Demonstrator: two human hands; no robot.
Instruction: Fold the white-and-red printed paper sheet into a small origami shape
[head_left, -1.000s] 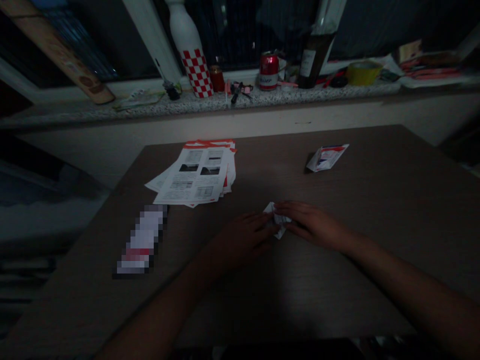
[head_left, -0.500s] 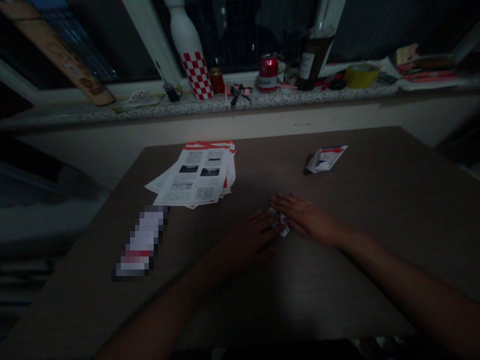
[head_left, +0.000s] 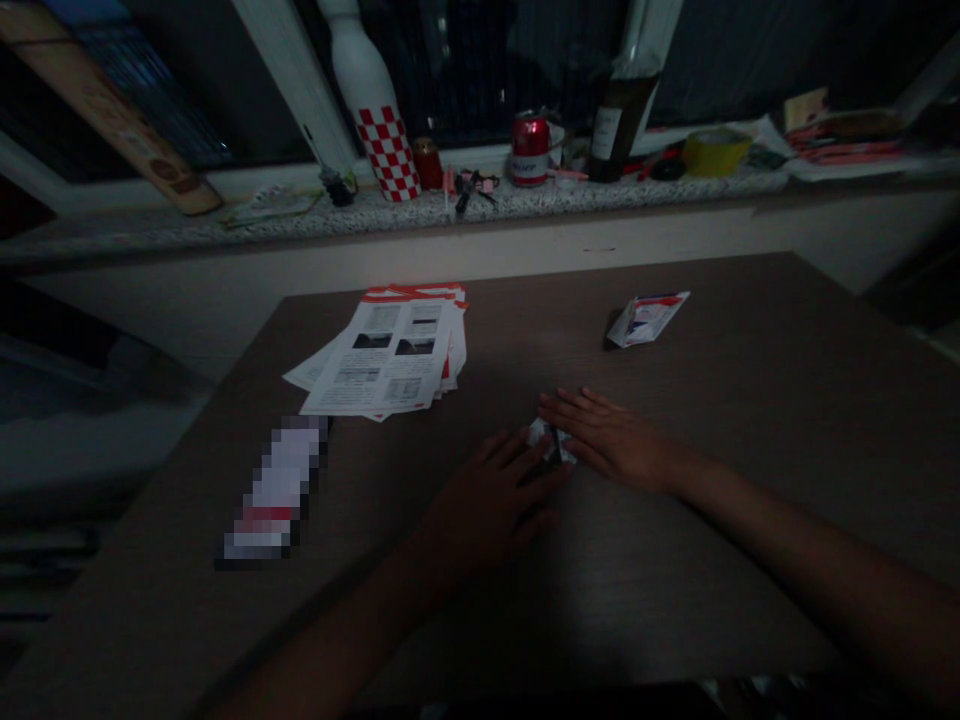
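Small folded paper [head_left: 551, 443] sits mid-frame on the table [head_left: 750, 420], pinned between both hands. Right hand [head_left: 611, 440] lies flat, fingers straight and close together, covering its right side. Left hand [head_left: 491, 495] has fingers loosely spread, tips touching the paper's left edge. Leaflets [head_left: 390, 350] lie upper left.

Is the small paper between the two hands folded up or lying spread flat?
Folded. The small paper shows only as a compact white piece with creased edges, pressed to the table between the left hand and right hand.
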